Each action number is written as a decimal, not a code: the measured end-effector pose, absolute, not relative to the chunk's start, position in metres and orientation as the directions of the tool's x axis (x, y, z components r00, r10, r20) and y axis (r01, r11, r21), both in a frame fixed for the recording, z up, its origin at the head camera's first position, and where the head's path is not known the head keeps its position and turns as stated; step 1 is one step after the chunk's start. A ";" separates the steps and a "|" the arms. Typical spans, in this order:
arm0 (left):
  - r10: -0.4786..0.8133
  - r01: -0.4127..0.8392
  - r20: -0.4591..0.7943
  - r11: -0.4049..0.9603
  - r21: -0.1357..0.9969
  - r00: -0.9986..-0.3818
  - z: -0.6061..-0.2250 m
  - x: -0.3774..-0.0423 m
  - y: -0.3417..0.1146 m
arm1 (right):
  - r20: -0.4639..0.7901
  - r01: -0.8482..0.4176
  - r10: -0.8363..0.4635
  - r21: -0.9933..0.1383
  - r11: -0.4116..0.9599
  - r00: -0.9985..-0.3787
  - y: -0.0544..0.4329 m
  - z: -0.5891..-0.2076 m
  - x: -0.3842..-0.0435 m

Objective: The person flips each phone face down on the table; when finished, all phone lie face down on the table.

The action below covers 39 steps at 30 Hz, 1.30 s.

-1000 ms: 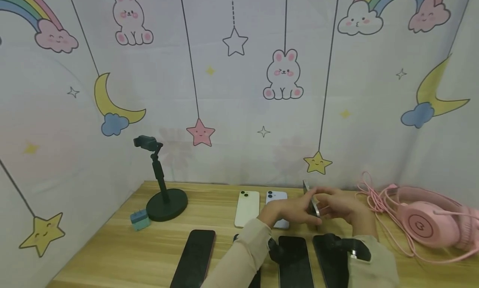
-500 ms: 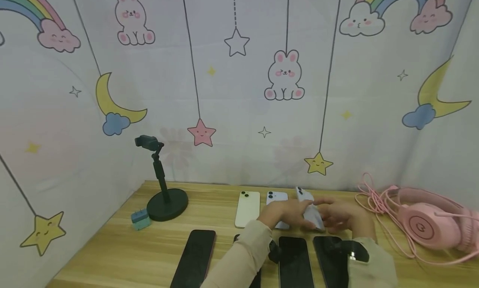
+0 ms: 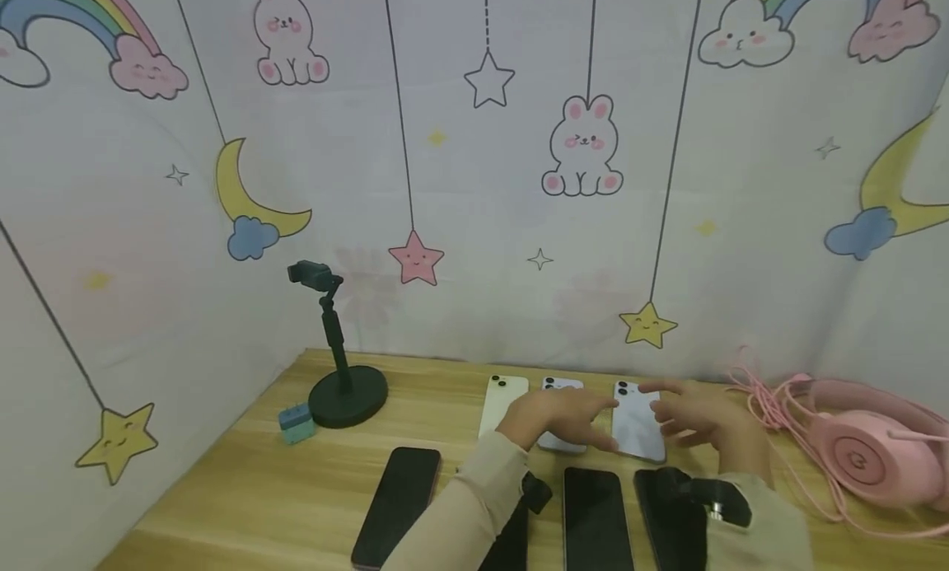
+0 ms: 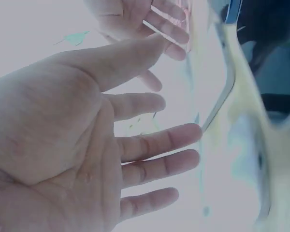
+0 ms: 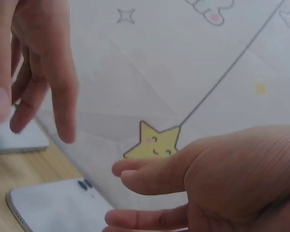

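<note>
A pale white-blue phone (image 3: pixel 638 431) lies flat, camera side up, at the back of the table. My left hand (image 3: pixel 567 414) hovers at its left with fingers extended and nothing in them. At the phone's right edge is my right hand (image 3: pixel 697 414), fingers loosely spread and thumb apart, also holding nothing. In the right wrist view the white phone (image 5: pixel 58 205) rests below both hands. Under my left hand, a lilac phone (image 3: pixel 561 445) is partly covered. Left of it lies a pale yellow phone (image 3: pixel 499 406), its lower part behind my wrist.
Nearer the front lie several dark phones, screens up, among them one at left (image 3: pixel 400 497) and one in the middle (image 3: pixel 596 513). A black stand (image 3: pixel 348 396) and small teal block (image 3: pixel 296 423) sit at back left. Pink headphones (image 3: pixel 863 447) with a coiled cord lie right.
The pale phone was tilted up on edge between both hands, then leaned back, and now lies flat. Both hands have let go and moved slightly apart. The head view has shifted a little.
</note>
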State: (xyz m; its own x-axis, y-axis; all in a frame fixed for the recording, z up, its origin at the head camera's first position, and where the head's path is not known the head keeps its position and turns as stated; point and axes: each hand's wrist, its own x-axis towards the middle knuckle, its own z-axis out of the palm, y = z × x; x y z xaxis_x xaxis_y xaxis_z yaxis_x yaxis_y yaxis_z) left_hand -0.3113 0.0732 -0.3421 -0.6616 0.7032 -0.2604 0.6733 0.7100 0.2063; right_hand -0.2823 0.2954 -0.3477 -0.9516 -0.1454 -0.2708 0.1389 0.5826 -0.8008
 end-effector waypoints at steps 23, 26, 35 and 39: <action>0.488 0.473 -0.355 0.871 0.134 -0.797 -0.324 -0.290 -0.059 | -0.142 -0.200 -0.369 -0.637 0.744 -0.919 0.180 -0.306 -0.272; 0.413 0.405 -0.375 0.908 0.105 -0.830 -0.327 -0.286 -0.080 | -0.146 -0.255 -0.432 -0.627 0.736 -0.890 0.162 -0.306 -0.271; 0.328 0.315 -0.420 0.944 0.102 -0.846 -0.343 -0.279 -0.135 | -0.127 -0.345 -0.609 -0.727 0.594 -0.783 0.102 -0.319 -0.264; 0.321 0.310 -0.432 0.946 0.098 -0.843 -0.345 -0.273 -0.149 | -0.172 -0.311 -0.645 -0.765 0.563 -0.745 0.078 -0.326 -0.258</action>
